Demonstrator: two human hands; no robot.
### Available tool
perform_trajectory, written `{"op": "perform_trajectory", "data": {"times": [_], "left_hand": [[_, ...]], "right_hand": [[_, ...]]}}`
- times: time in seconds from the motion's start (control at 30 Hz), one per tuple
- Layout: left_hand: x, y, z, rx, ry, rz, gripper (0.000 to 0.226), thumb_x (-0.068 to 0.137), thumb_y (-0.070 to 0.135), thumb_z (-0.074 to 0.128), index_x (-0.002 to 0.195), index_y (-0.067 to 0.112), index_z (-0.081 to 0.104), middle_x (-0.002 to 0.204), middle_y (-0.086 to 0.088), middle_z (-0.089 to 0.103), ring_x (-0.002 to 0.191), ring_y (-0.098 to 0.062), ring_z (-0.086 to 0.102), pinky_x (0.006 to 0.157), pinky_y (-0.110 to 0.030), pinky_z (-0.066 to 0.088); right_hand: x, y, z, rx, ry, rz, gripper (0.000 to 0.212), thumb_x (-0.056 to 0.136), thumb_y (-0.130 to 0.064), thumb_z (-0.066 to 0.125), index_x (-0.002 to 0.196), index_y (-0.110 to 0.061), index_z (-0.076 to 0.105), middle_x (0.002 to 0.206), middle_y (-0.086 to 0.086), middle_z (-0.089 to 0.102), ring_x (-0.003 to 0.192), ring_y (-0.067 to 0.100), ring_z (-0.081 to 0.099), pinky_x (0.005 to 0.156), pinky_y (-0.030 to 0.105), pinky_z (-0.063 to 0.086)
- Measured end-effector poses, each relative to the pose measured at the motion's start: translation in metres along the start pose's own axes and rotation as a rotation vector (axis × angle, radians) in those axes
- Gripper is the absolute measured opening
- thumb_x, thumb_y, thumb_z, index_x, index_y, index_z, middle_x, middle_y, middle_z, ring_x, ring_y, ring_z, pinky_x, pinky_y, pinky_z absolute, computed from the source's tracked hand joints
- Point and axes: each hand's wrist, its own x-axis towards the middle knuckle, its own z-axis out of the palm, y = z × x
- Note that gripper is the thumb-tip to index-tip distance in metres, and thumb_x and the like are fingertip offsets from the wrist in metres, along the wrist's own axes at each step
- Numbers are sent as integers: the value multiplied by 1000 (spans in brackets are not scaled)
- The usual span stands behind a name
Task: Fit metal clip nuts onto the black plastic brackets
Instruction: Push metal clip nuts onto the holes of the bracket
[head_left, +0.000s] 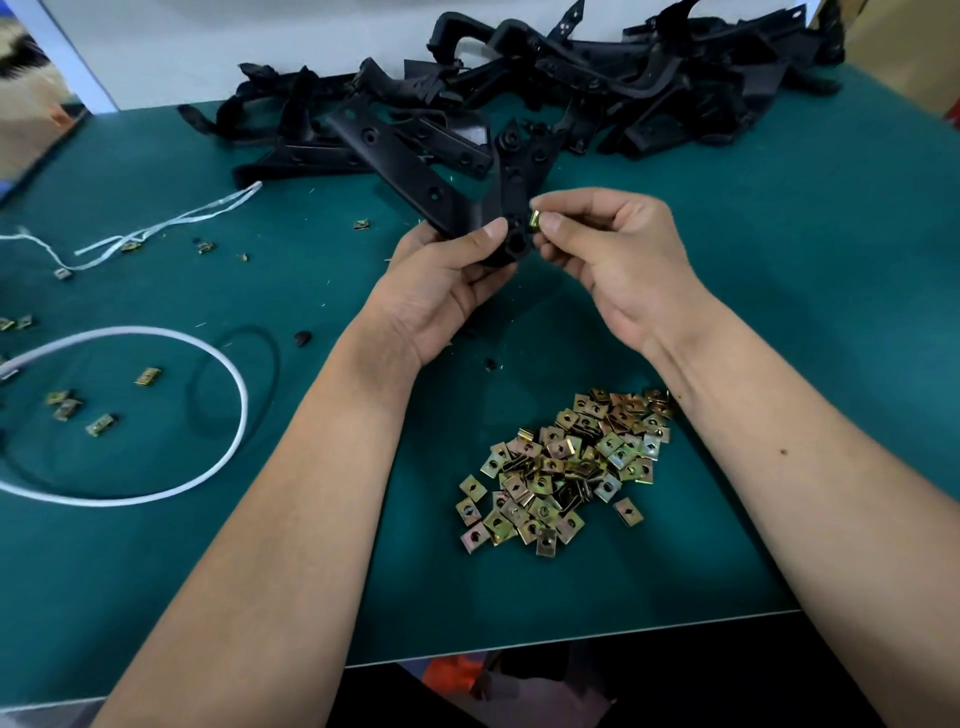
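A forked black plastic bracket (415, 171) is held above the green table. My left hand (441, 280) grips its near end from below, thumb on top. My right hand (608, 254) pinches a brass-coloured metal clip nut (534, 220) between thumb and forefinger, right against the bracket's near right edge beside a round hole. A heap of loose clip nuts (566, 467) lies on the table between my forearms.
A pile of black brackets (597, 88) fills the back of the green table (805, 270). A white cable loop (156, 415), a white strap (171, 223) and scattered single clip nuts (98, 425) lie at the left. The table's front edge (571, 642) runs below the heap.
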Motion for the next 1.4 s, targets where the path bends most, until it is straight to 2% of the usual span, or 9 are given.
{"op": "perform_trajectory", "data": {"times": [0.43,0.6,0.8,0.9,1.0,1.1,1.2,1.27,1.4], "left_hand": [[-1,3,-4,65,-55,-47,29,95,2,65,123,7,61,105,-7,75,88,-17,72,77,-29,59],[-5,5,-9,108,-133,-73,26,93,2,64,118,9,60,92,0,76,76,-11,71,73,-26,59],[-8,5,-6,122,-157,-80,34,82,8,71,116,12,64,100,-2,76,87,-16,73,74,-27,59],[-8,8,-2,187,-123,-9,33,89,4,69,122,7,62,107,-6,75,92,-18,73,77,-29,60],[-7,10,-2,332,-63,161,39,87,3,74,124,2,61,115,-16,73,100,-29,71,85,-44,59],[-7,15,-2,343,45,264,37,77,9,79,111,12,65,105,-10,75,91,-26,69,68,-35,54],[-6,19,-7,263,170,268,28,71,9,80,88,26,67,81,4,71,75,-15,66,53,-24,43],[-4,22,-13,180,242,237,40,67,8,81,92,25,55,80,6,66,76,-15,66,51,-23,40],[-1,23,-18,75,280,209,48,70,5,76,112,18,54,98,-8,60,70,-14,56,47,-23,29]], "right_hand": [[-2,-14,-7,-12,-74,133,24,82,2,80,102,-4,67,74,7,74,64,17,69,60,22,55],[-6,-15,-2,32,-115,190,26,82,4,79,102,-5,66,72,5,74,63,16,69,57,20,53],[-9,-15,-1,29,-112,194,26,80,-1,80,100,-10,65,69,0,71,61,12,67,53,18,45],[-9,-15,0,29,-101,178,25,82,-4,80,101,-10,66,71,-1,71,60,12,67,54,20,40],[-9,-17,5,-60,-70,55,29,81,-4,82,104,-8,65,74,2,75,63,16,70,58,22,45],[-8,-21,9,-183,-65,-121,37,83,-4,82,113,-4,60,85,7,79,68,22,74,63,21,53],[-10,-25,6,-504,-80,-202,39,84,-18,84,113,-9,58,94,2,77,73,20,74,69,28,56],[-13,-32,6,-647,-281,-238,29,84,-22,85,102,-9,67,88,-3,74,75,11,69,73,27,53],[-33,-44,26,-826,-942,-106,15,81,-33,87,91,-25,79,88,-8,76,83,6,70,75,17,51]]}}
